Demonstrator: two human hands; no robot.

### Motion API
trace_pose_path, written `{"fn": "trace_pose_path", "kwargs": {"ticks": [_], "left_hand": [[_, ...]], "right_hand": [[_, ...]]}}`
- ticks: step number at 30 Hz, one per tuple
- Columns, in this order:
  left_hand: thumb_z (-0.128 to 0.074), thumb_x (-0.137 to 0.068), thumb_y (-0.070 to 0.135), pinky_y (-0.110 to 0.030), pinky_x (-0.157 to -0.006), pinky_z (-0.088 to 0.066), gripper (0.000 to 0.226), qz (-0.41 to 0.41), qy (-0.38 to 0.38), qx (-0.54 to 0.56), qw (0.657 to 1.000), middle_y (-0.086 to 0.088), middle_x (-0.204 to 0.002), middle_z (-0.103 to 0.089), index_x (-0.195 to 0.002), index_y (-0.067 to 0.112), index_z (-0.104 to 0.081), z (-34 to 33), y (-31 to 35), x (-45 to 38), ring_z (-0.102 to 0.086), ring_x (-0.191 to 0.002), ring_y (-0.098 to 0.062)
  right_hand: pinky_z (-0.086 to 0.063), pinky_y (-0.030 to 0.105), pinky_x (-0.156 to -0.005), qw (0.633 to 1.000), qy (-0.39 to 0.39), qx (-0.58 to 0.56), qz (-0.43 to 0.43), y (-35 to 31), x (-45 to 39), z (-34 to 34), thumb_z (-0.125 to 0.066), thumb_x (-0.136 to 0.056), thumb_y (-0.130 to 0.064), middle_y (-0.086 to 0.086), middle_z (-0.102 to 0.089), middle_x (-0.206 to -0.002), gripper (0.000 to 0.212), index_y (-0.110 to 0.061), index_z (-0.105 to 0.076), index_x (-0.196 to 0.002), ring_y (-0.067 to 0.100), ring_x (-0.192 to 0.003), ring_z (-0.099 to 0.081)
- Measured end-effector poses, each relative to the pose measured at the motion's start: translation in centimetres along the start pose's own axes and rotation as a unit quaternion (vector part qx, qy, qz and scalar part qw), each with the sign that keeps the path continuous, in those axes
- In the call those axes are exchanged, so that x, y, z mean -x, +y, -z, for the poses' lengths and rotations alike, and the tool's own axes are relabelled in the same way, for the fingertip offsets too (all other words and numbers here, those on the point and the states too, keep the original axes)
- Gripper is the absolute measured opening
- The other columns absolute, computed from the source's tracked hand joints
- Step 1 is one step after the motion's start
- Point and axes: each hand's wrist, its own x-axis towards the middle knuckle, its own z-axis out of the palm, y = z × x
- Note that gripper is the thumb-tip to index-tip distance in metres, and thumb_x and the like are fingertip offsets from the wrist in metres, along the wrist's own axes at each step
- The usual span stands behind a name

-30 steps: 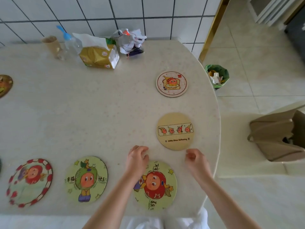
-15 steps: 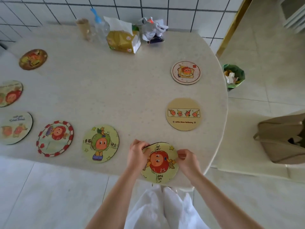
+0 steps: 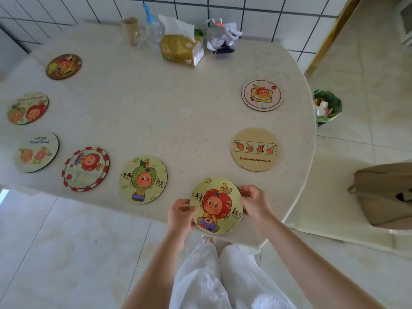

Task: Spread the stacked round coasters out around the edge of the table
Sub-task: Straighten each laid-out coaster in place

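Note:
A yellow-green round coaster with a red-headed figure is held at the table's near edge. My left hand grips its left rim and my right hand grips its right rim. Several other round coasters lie flat around the pale table: a green-hooded one, a red-bordered one, a pale one, one with two figures, a dark one, a tan one and a white one.
At the table's back stand a paper cup, a clear bottle, a yellow tissue pack and a crumpled bag. A green-lined bin and a beige bag sit on the floor at the right.
The coaster lay flat under my hands; both hands have since taken its rims and turned it so the figure is now upright. The view pulled back, showing the left coasters.

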Motion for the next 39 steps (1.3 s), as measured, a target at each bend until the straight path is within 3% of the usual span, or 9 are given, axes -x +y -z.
{"fn": "trace_pose_path", "kwargs": {"ticks": [8, 12, 16, 21, 24, 28, 31, 34, 39], "left_hand": [[-0.063, -0.084, 0.004, -0.037, -0.061, -0.061, 0.019, -0.027, 0.071, -0.065, 0.995, -0.006, -0.087, -0.068, -0.080, 0.022, -0.060, -0.6, -1.4, -0.1, -0.068, -0.075, -0.023], [-0.063, -0.084, 0.010, -0.039, -0.067, -0.060, 0.013, -0.076, 0.088, -0.175, 0.978, 0.003, -0.085, -0.069, -0.087, 0.023, -0.062, -0.9, -1.4, -0.6, -0.068, -0.077, -0.019], [-0.063, -0.083, 0.011, -0.014, -0.057, -0.037, 0.019, -0.127, 0.095, -0.264, 0.951, 0.006, -0.095, -0.060, -0.101, 0.019, -0.064, -0.2, -1.2, -0.6, -0.056, -0.081, -0.010], [-0.058, -0.084, 0.006, -0.020, -0.074, -0.036, 0.027, -0.123, 0.088, -0.251, 0.956, 0.005, -0.103, -0.058, -0.108, 0.016, -0.062, 3.0, 0.2, -2.2, -0.055, -0.093, -0.013], [-0.056, -0.082, 0.005, -0.018, -0.067, -0.036, 0.026, -0.120, 0.106, -0.226, 0.961, 0.005, -0.099, -0.061, -0.105, 0.016, -0.064, 6.0, 1.2, -3.6, -0.057, -0.091, -0.014], [-0.055, -0.079, 0.003, -0.022, -0.059, -0.038, 0.026, -0.128, 0.132, -0.197, 0.963, -0.001, -0.094, -0.064, -0.098, 0.017, -0.066, 11.5, 2.7, -6.8, -0.058, -0.088, -0.020], [-0.056, -0.080, 0.005, -0.029, -0.076, -0.044, 0.033, -0.130, 0.133, -0.194, 0.963, 0.000, -0.108, -0.063, -0.108, 0.019, -0.063, 15.4, 4.2, -9.5, -0.057, -0.098, -0.019], [-0.055, -0.079, 0.005, -0.042, -0.094, -0.047, 0.044, -0.141, 0.097, -0.234, 0.957, -0.003, -0.120, -0.057, -0.121, 0.018, -0.056, 17.8, 5.8, -12.0, -0.052, -0.110, -0.021], [-0.052, -0.083, -0.003, -0.032, -0.088, -0.044, 0.046, -0.164, 0.037, -0.273, 0.947, -0.008, -0.124, -0.054, -0.126, 0.013, -0.054, 19.1, 6.9, -13.6, -0.044, -0.096, -0.013]], "right_hand": [[-0.045, 0.017, -0.066, 0.990, 0.015, 0.114, 0.080, -0.4, -2.7, -1.1, -0.058, -0.084, 0.003, -0.002, -0.066, -0.089, 0.024, -0.013, -0.064, -0.101, 0.015, -0.084, -0.061], [-0.045, 0.022, -0.073, 0.972, 0.023, 0.200, 0.122, -0.5, -3.5, -1.2, -0.058, -0.086, 0.001, 0.003, -0.067, -0.099, 0.025, -0.009, -0.065, -0.107, 0.015, -0.088, -0.060], [-0.047, 0.029, -0.077, 0.943, 0.065, 0.288, 0.154, 0.3, -2.5, -0.6, -0.058, -0.084, 0.001, 0.001, -0.057, -0.105, 0.030, -0.013, -0.061, -0.110, 0.020, -0.097, -0.058], [-0.049, 0.025, -0.081, 0.952, 0.039, 0.251, 0.169, -1.3, -1.3, -3.4, -0.058, -0.088, -0.002, 0.001, -0.062, -0.106, 0.030, -0.011, -0.059, -0.116, 0.015, -0.097, -0.059], [-0.049, 0.023, -0.081, 0.956, 0.004, 0.230, 0.180, -2.8, -0.1, -6.9, -0.055, -0.090, -0.009, -0.005, -0.062, -0.101, 0.025, -0.017, -0.060, -0.114, 0.011, -0.094, -0.059], [-0.042, 0.011, -0.070, 0.975, -0.002, 0.179, 0.129, -4.2, 0.6, -13.2, -0.052, -0.091, -0.014, -0.008, -0.063, -0.102, 0.024, -0.017, -0.062, -0.113, 0.008, -0.093, -0.059], [-0.052, 0.024, -0.070, 0.992, 0.031, 0.112, 0.046, -5.2, 0.7, -17.8, -0.052, -0.092, -0.014, 0.002, -0.067, -0.112, 0.028, -0.014, -0.062, -0.118, 0.014, -0.090, -0.063], [-0.050, 0.026, -0.061, 0.994, 0.083, 0.075, -0.019, -5.6, 1.1, -21.0, -0.052, -0.091, -0.015, 0.004, -0.067, -0.116, 0.033, -0.013, -0.059, -0.123, 0.021, -0.084, -0.066], [-0.058, 0.048, -0.086, 0.989, 0.109, 0.003, -0.101, -5.8, 1.5, -23.7, -0.052, -0.086, -0.005, 0.014, -0.071, -0.100, 0.039, -0.009, -0.056, -0.124, 0.032, -0.094, -0.070]]}}
